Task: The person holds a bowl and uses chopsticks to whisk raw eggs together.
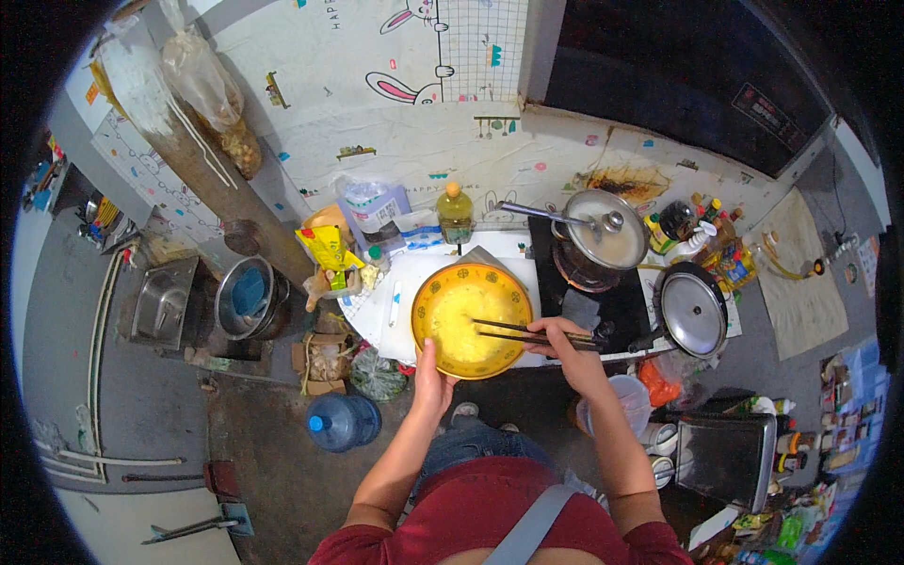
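Note:
Below me is a yellow bowl point(422, 311) with a patterned inner rim. Yellow beaten egg point(452, 304), frothy in places, covers its bottom. My left hand point(432, 381) grips the bowl at its near left rim, thumb over the edge. In my right hand point(565, 346) is a pair of dark chopsticks point(505, 330), slightly spread, their tips over or in the egg. Behind and under the bowl lies a white cutting board point(406, 282). A flat metal blade point(487, 256), probably a cleaver, shows partly beyond the bowl's far rim.
A lidded pan point(606, 229) sits on the gas stove point(544, 282) at right, its handle pointing left. Another lidded pan point(693, 309) stands further right. An oil bottle point(454, 215) and food bags point(328, 251) line the back. A water jug point(346, 422) is on the floor.

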`<control>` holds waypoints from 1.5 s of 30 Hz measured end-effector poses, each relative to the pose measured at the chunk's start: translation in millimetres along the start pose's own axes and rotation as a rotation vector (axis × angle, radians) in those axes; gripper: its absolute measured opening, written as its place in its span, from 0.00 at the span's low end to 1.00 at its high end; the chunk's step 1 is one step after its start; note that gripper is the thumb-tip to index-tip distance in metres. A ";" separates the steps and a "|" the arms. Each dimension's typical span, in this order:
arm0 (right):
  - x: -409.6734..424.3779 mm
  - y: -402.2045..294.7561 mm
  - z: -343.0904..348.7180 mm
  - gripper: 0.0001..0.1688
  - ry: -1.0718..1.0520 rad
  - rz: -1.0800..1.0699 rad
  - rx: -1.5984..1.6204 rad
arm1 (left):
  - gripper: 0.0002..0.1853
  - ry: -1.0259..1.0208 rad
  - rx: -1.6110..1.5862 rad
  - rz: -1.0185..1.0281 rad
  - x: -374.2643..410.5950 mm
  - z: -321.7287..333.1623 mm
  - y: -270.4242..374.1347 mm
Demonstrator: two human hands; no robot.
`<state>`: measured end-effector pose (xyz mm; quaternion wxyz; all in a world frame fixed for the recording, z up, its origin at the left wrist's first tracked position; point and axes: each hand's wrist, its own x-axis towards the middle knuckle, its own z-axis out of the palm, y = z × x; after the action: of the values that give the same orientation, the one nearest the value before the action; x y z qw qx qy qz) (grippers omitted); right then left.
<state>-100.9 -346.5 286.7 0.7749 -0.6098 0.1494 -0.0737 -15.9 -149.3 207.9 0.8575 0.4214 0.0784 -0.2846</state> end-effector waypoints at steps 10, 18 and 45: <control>4.7 -1.2 2.1 0.17 0.012 -0.093 -0.130 | 0.27 -0.015 0.000 0.015 1.9 -1.1 -2.3; 3.5 6.6 1.6 0.19 -0.103 -0.075 -0.120 | 0.27 -0.058 -0.030 -0.022 4.2 -8.7 -3.9; 5.2 6.8 4.6 0.17 0.005 -0.101 0.039 | 0.26 -0.057 -0.051 -0.009 5.4 -2.1 -5.3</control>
<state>-94.9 -342.2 280.3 0.7817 -0.6010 0.1189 -0.1169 -14.1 -152.5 201.0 0.8686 0.3905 0.0630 -0.2984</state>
